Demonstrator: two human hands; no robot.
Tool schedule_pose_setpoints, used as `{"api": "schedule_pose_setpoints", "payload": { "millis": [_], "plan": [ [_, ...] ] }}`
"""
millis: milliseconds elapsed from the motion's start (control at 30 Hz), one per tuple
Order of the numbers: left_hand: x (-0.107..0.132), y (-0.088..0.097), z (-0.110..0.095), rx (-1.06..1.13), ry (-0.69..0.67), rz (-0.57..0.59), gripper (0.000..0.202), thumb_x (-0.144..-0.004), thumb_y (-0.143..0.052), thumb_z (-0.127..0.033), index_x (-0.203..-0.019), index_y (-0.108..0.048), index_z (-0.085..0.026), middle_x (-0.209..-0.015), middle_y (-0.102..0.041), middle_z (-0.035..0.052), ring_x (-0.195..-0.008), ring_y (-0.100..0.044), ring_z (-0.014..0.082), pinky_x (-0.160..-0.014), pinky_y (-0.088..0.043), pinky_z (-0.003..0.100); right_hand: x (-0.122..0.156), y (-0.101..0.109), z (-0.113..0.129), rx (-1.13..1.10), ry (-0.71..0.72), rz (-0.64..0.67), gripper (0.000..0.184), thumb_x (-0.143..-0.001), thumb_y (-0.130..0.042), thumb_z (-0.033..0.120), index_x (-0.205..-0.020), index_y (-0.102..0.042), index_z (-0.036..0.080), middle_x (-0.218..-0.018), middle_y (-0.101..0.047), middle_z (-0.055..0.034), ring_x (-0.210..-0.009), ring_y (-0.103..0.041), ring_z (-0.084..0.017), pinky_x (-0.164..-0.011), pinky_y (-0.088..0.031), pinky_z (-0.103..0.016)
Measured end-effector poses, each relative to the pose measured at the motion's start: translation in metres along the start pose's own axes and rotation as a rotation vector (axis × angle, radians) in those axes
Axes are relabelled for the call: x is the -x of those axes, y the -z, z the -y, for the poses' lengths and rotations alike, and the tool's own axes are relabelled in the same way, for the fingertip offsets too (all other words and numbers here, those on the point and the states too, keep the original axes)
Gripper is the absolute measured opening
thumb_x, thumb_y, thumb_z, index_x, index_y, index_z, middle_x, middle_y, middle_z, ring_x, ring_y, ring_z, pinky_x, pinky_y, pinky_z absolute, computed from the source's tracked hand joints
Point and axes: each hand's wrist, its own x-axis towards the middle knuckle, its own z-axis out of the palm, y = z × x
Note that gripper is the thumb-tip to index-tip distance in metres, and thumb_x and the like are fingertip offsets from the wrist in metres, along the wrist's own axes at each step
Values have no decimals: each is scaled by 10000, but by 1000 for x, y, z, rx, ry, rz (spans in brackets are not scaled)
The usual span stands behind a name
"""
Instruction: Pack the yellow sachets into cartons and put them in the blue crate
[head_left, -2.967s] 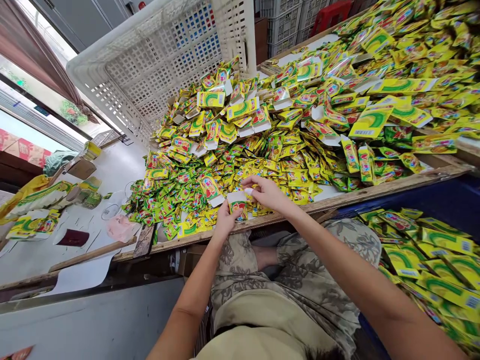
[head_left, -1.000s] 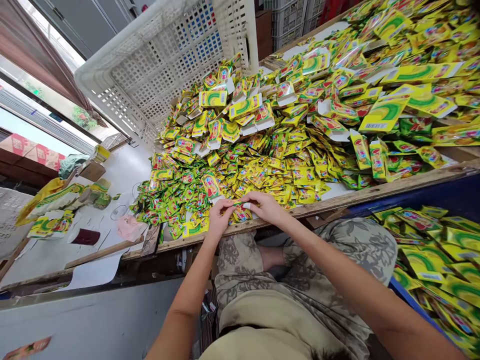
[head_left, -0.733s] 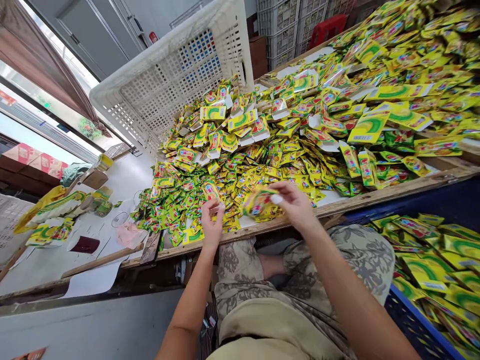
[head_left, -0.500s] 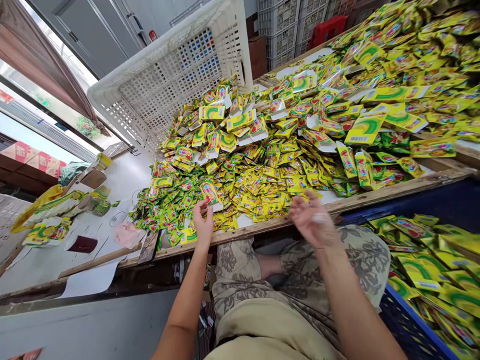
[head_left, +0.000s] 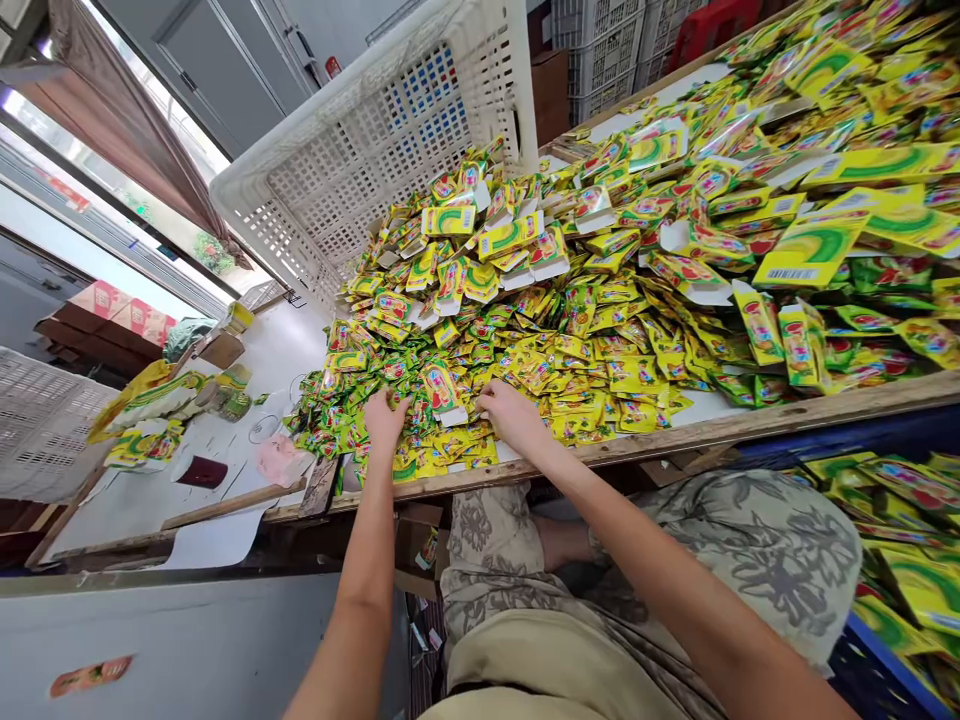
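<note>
A small yellow and red carton, its white end flap open, lies on the packets between my two hands. My left hand is on the left of it, fingers curled down among the green sachets; what they pinch, if anything, is hidden. On the carton's right, my right hand has thumb and fingertips drawn together at the edge of the yellow sachets. Anything between those fingertips is too small to make out. More open cartons lie on the heap behind.
A white plastic crate lies tipped behind the heap. The wooden table edge runs in front of me. At lower right stands a blue crate of flat yellow cartons. A phone, pink cloth and dark red cup are on the left.
My left hand has let go of the carton, which now lies on the packets, and has shifted left. My right hand has come in from the right to the yellow sachets.
</note>
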Motion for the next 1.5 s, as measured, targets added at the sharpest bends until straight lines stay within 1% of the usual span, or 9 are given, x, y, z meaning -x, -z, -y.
{"api": "schedule_pose_setpoints", "payload": {
  "millis": [100, 300, 467, 600, 800, 933, 1067, 1233, 1500],
  "plan": [
    [-10, 8, 10, -15, 2, 71, 302, -841, -513, -421, -923, -657, -168, -884, -669, 110, -819, -595, 236, -724, -410, 312, 1, 5, -15, -267, -25, -199, 164, -783, -501, 108, -774, -638, 196, -916, -607, -75, -908, -555, -215, -746, -445, -322],
    [10, 42, -8, 307, -40, -269, 366, -917, -411, -366, -704, -609, -143, -577, -523, 12, -551, -428, 122, -580, -313, 247, 14, 28, -23, -943, -301, -378, 169, -728, -603, 332, -818, -528, 210, -746, -568, 3, -628, -542, -138, -556, -458, -272],
    [67, 39, -71, 682, -194, -9, 383, -882, -474, -444, -675, -614, -153, -635, -567, 4, -600, -484, 113, -584, -375, 222, 30, 31, 15, -1205, -277, -172, 279, -708, -662, 427, -819, -510, 221, -655, -543, 37, -548, -566, -124, -537, -502, -274],
    [101, 20, -106, 1056, -4, 89, 381, -814, -560, -489, -622, -566, -160, -579, -487, -21, -552, -443, 97, -525, -363, 208, 39, 23, 26, -1210, -354, -217, 313, -667, -704, 438, -776, -507, 221, -627, -556, 36, -545, -597, -136, -557, -529, -290],
    [117, 4, -122, 1388, 258, 84, 451, -729, -652, -529, -580, -439, -161, -523, -345, -69, -455, -316, 46, -423, -273, 162, 46, 17, 24, -1292, -459, -251, 368, -612, -738, 472, -729, -486, 229, -585, -579, 41, -530, -619, -156, -570, -558, -326],
    [121, -1, -125, 1370, 204, 114, 404, -733, -678, -481, -618, -467, -156, -537, -418, -70, -473, -375, 40, -462, -329, 153, 47, 14, 27, -1324, -499, -260, 396, -581, -753, 485, -703, -479, 226, -561, -569, 46, -512, -609, -150, -544, -550, -314],
    [123, -5, -125, 1321, 142, 217, 286, -706, -736, -354, -863, -599, -159, -821, -656, 9, -774, -604, 111, -756, -480, 228, 49, 13, 25, -1271, -466, -229, 367, -586, -750, 470, -674, -497, 219, -546, -542, 47, -499, -576, -137, -511, -522, -290],
    [121, -7, -123, 1295, 140, 289, 381, -706, -732, -353, -1010, -592, -171, -997, -679, 61, -924, -637, 164, -883, -485, 317, 52, 15, 13, -1180, -397, -208, 276, -661, -698, 437, -726, -538, 222, -598, -529, 35, -524, -534, -132, -517, -503, -288],
    [116, 1, -119, 1159, -2, 487, 448, -662, -757, -287, -1053, -569, -176, -1038, -655, 68, -952, -616, 177, -889, -473, 327, 56, 39, 7, -656, -153, -224, 93, -799, -563, 262, -788, -637, 207, -776, -595, -28, -641, -528, -147, -590, -438, -283]
  ]
}}
